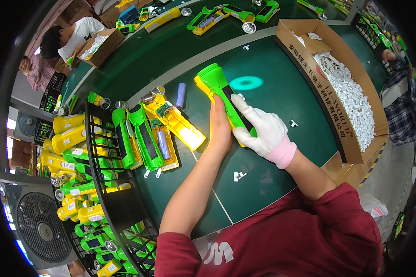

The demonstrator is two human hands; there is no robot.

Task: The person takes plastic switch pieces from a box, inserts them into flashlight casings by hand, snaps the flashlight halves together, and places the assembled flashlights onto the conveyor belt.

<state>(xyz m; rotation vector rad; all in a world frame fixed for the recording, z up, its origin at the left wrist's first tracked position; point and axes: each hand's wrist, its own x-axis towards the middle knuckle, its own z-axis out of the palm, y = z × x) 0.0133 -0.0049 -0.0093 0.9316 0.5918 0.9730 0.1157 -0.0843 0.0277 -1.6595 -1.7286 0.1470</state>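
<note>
A green and yellow flashlight (223, 94) is between my two hands over the table, its wide green head pointing away from me. My bare left hand (220, 121) is closed round its left side, thumb along the body. On the right side my right hand (262, 128), in a white glove with a pink cuff, grips the lower body, its index finger stretched along the dark panel. A pale round light spot (246, 83) shows on the table beyond. Left of my hands lie opened flashlight shells (145, 138), a yellow shell with a green circuit board (171, 115) and a purple battery cell (180, 95).
A cardboard box (309, 87) of small white parts stands at the right. On the left is a black crate (108, 175) packed with flashlights. Small white pieces (239, 176) lie on the green table (226, 198). Another person (81, 34) works at the far left, near a fan (44, 231).
</note>
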